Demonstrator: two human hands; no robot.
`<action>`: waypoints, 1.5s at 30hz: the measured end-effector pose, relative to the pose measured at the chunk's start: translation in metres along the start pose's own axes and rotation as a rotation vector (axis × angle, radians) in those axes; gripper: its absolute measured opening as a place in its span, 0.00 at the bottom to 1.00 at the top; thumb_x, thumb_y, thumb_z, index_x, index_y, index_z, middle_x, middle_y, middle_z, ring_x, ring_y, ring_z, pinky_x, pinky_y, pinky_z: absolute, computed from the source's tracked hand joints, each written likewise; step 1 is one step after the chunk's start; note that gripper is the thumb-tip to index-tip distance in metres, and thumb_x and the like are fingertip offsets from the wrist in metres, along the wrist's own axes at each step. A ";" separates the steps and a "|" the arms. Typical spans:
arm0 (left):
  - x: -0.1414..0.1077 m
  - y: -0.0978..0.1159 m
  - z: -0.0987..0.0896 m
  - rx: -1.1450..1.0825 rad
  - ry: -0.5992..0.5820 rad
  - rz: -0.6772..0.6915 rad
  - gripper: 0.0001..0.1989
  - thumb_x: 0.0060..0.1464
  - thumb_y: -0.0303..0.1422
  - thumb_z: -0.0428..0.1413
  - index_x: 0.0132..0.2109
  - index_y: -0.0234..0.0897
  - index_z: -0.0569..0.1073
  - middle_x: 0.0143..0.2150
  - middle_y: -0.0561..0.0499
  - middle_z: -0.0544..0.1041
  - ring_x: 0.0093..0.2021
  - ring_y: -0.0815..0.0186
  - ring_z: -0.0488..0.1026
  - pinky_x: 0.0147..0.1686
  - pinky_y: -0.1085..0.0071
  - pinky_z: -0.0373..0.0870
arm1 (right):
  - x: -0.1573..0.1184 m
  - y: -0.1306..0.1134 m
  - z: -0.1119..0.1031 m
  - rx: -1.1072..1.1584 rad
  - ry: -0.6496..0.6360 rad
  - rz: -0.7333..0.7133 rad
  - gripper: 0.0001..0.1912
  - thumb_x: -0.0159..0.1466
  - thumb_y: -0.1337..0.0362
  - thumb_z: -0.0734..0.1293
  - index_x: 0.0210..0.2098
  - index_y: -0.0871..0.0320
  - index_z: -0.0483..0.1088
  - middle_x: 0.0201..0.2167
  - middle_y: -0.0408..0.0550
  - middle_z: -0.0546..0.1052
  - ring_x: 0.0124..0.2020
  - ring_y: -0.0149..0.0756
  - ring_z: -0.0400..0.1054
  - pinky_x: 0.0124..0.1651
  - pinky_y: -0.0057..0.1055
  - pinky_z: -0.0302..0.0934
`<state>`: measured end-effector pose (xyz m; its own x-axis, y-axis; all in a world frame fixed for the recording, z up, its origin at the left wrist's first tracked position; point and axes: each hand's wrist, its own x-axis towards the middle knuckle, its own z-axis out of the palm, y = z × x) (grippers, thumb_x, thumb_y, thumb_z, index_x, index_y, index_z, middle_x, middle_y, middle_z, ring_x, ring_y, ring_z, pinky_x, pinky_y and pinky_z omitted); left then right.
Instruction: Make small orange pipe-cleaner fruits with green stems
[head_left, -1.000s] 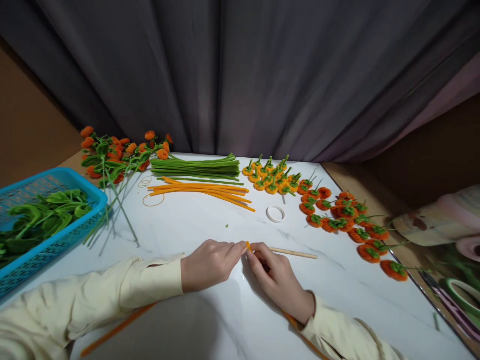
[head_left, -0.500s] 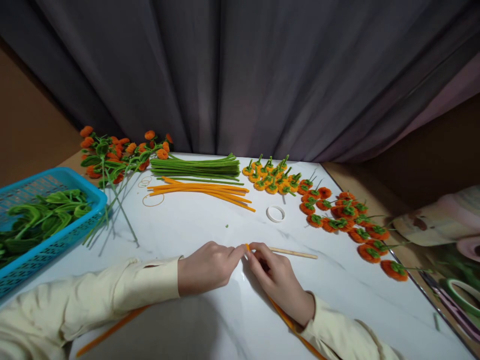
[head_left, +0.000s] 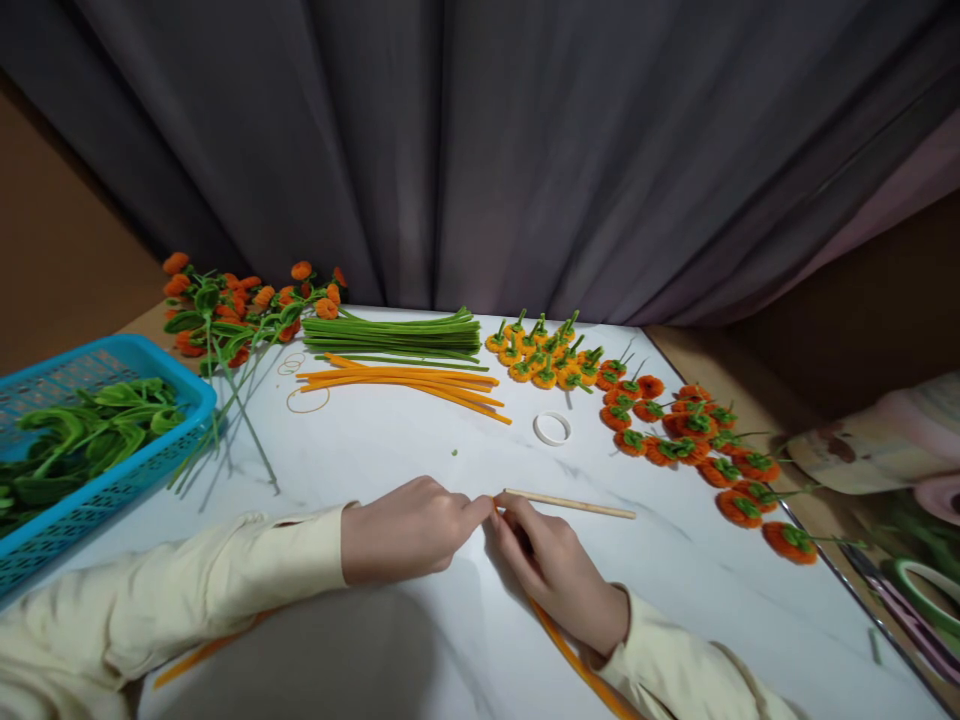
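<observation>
My left hand and my right hand meet above the front of the table, fingertips pinched together. Between them is a bit of an orange pipe cleaner; its length runs down past my right wrist. Another orange length emerges from under my left sleeve, and whether it is the same piece I cannot tell. A thin wooden stick lies just beyond my right hand. Farther back are a pile of orange pipe cleaners and a thick bundle of green pipe cleaners.
At left stands a blue basket of green leaves, beside orange flowers on stems. Yellow flower heads and orange flower heads spread across the right. A white ring and green tape lie nearer.
Both hands have come slightly nearer me, their fingertips still together. The wooden stick's near end now shows more. The orange pipe cleaner by my right wrist has shifted a little left.
</observation>
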<state>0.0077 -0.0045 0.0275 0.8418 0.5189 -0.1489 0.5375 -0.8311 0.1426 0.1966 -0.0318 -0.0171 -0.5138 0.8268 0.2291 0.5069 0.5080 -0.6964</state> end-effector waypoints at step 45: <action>0.004 0.009 0.008 -0.459 0.200 -0.157 0.09 0.62 0.27 0.41 0.36 0.33 0.64 0.30 0.50 0.71 0.29 0.66 0.70 0.29 0.73 0.62 | 0.001 -0.003 0.003 -0.157 0.070 -0.093 0.06 0.65 0.70 0.53 0.33 0.56 0.57 0.20 0.40 0.67 0.19 0.28 0.60 0.23 0.24 0.51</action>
<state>0.0155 -0.0110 0.0204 0.7181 0.6956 -0.0200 0.5871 -0.5902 0.5540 0.1930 -0.0331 -0.0168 -0.5164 0.7867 0.3383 0.5643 0.6098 -0.5566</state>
